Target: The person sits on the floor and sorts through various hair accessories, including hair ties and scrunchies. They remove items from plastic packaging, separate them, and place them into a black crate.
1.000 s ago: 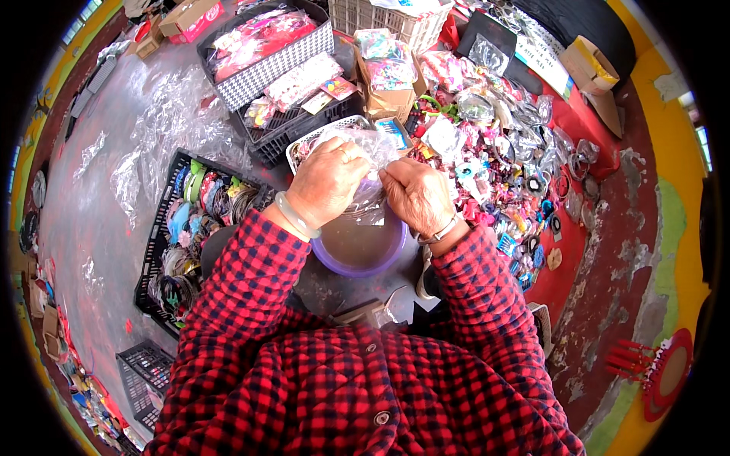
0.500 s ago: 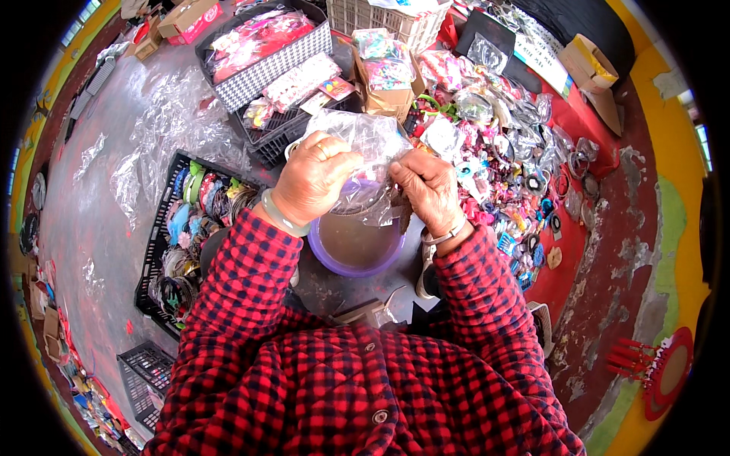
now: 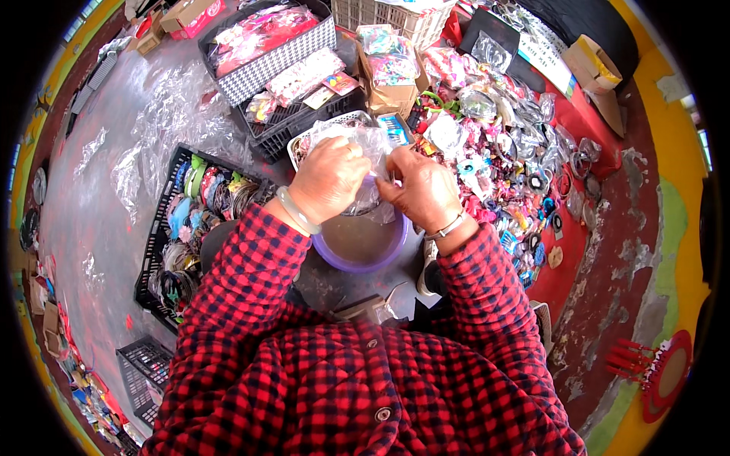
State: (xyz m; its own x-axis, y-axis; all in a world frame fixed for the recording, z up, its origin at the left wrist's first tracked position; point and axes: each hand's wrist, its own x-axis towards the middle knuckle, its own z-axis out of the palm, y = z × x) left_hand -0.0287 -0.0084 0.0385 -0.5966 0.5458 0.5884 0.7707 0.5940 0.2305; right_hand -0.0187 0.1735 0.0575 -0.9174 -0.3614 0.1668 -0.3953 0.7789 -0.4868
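Observation:
A crumpled clear plastic bag [image 3: 372, 144] hangs between my two hands, over the far side of a purple basin [image 3: 361, 267]. My left hand [image 3: 332, 179] is closed on the bag's left side, its fingers curled in. My right hand [image 3: 423, 188] pinches at the bag's right edge, thumb and fingertips together. Something dark and curved shows dimly through the plastic; I cannot make out what it is. The basin's greyish-brown inside shows below the bag. Just beyond my hands stands a white basket [image 3: 294, 154], with a small blue box [image 3: 394, 129] beside it.
At left is a black crate [image 3: 144, 283] of headbands. A heap of hair accessories [image 3: 487, 163] covers the red cloth [image 3: 559, 266] at right. Farther off stand a patterned bin [image 3: 277, 70], a cardboard box [image 3: 391, 99] and a beige crate [image 3: 426, 30]. Loose plastic film [image 3: 171, 114] lies on the floor.
The bag has bunched up and lowered, uncovering the white basket and blue box. My left hand has shifted slightly right and down; my right hand has turned inward, closer to it.

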